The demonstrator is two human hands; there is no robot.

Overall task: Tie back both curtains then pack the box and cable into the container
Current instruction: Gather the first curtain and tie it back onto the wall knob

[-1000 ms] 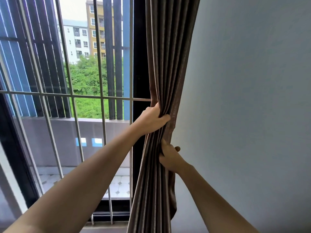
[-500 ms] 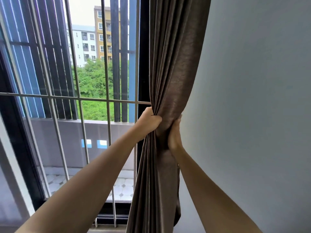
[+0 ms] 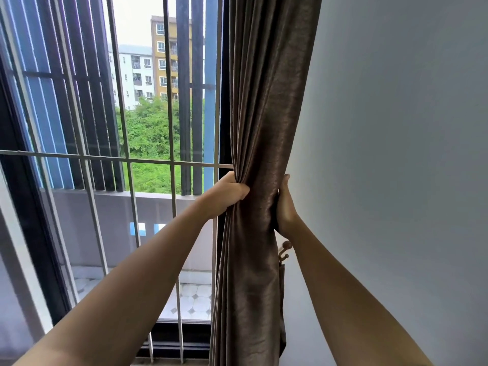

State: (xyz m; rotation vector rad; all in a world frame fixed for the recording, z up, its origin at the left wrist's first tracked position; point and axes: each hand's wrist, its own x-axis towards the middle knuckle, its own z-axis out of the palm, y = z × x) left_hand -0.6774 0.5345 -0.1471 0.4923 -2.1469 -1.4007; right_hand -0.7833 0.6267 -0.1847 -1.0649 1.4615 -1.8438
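Our left hand (image 3: 229,192) is fisted tight on the window-side folds of the curtain (image 3: 264,114). Our right hand (image 3: 285,207) has just climbed from below to the same height and now presses the curtain's wall side. Whether its fingers curl behind, we can't tell. The bundle's squeezed narrow, so it looks ready for tying. A small hook (image 3: 285,249) sits beside the curtain, lower down.
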